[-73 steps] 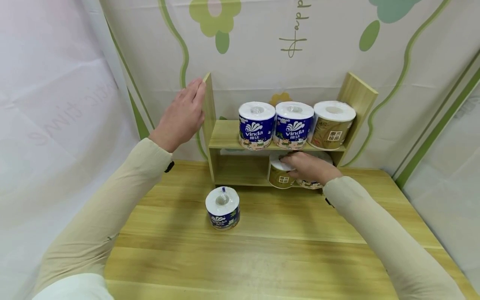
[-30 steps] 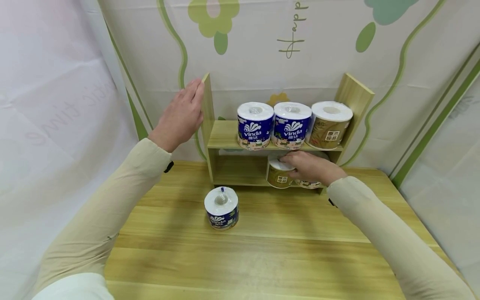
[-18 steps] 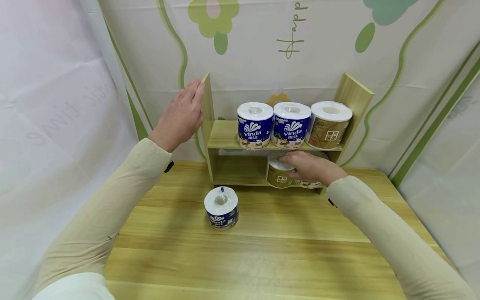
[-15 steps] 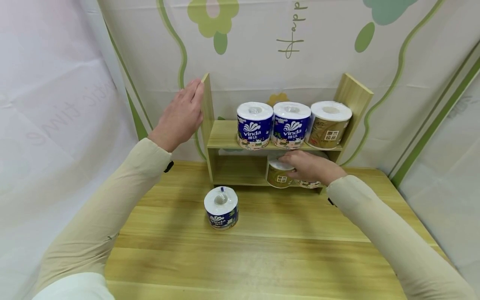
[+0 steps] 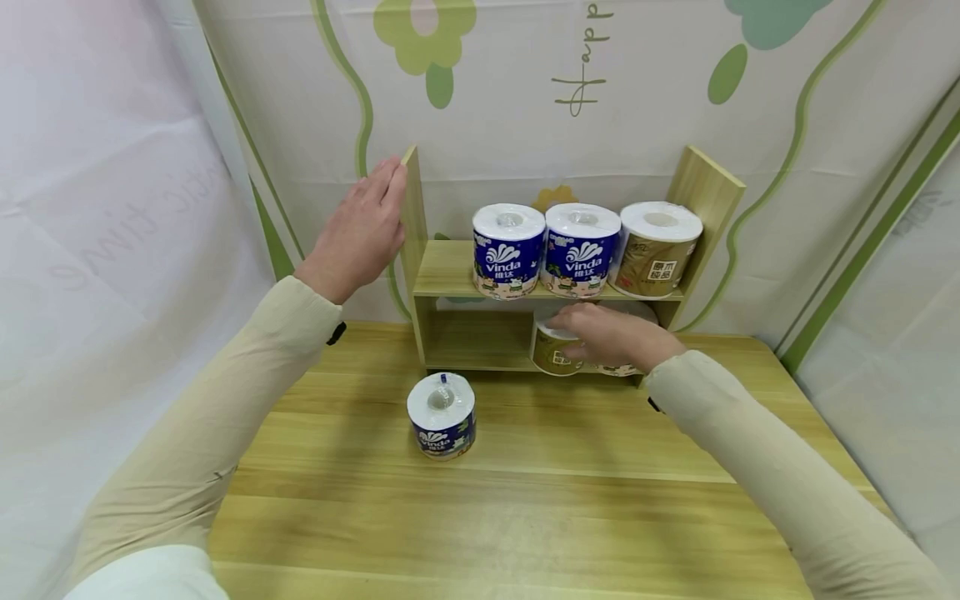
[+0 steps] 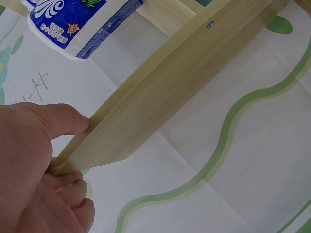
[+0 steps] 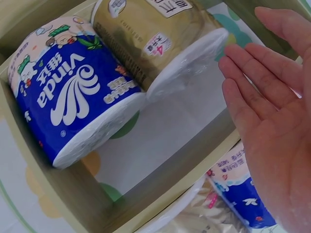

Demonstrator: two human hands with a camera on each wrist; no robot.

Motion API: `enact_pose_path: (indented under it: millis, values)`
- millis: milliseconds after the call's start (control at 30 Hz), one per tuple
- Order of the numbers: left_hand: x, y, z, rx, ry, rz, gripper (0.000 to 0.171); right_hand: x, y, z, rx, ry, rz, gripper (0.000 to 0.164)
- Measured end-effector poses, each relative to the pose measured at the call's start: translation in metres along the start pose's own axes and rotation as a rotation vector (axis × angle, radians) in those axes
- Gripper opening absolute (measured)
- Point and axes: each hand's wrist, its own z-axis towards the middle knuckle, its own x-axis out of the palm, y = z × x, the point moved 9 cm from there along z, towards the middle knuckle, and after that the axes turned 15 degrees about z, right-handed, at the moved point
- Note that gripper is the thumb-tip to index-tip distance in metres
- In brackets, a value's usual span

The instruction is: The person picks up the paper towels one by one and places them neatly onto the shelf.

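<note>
My left hand (image 5: 360, 229) holds the left side panel (image 6: 141, 97) of a small two-tier wooden shelf (image 5: 480, 367); the left wrist view shows thumb and fingers on either side of the panel's edge. On the lower tier stand a gold-wrapped toilet roll (image 7: 155, 39) and, to its right, a blue Vinda toilet roll (image 7: 68, 92). My right hand (image 5: 611, 333) is beside the gold roll's top, fingers fairly straight and holding nothing, as the right wrist view shows. Whether a fingertip touches the roll I cannot tell. In the head view this hand partly hides both lower rolls.
On the upper tier are two blue Vinda rolls (image 5: 508, 258) (image 5: 581, 258) and a gold roll (image 5: 654, 258) against the right panel (image 5: 705, 196). Another blue roll (image 5: 441, 421) stands on the wooden table (image 5: 525, 517) before the shelf. A patterned cloth (image 5: 495, 125) hangs behind.
My right hand has loosened from the gold roll on the lower tier and shifted slightly left. The left hand and the rolls stay in place.
</note>
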Motion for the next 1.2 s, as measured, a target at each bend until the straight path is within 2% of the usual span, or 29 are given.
enact_pose_path:
  millis: [233,467,700,1200]
  values:
    - [0.0,0.0,0.0,0.001,-0.009,-0.004,0.062,0.007,0.009,0.004,-0.009,0.044,0.02,0.053]
    - [0.001,0.002,-0.001,-0.006,-0.005,-0.019,0.062,0.012,0.021,0.01,-0.008,0.076,-0.01,0.052]
    - [0.001,0.002,0.0,-0.006,0.006,-0.021,0.062,0.021,0.028,0.016,0.037,0.128,-0.004,0.051]
    - [0.001,0.001,-0.001,0.001,-0.018,-0.012,0.062,0.032,0.054,0.029,-0.05,0.138,0.003,0.051]
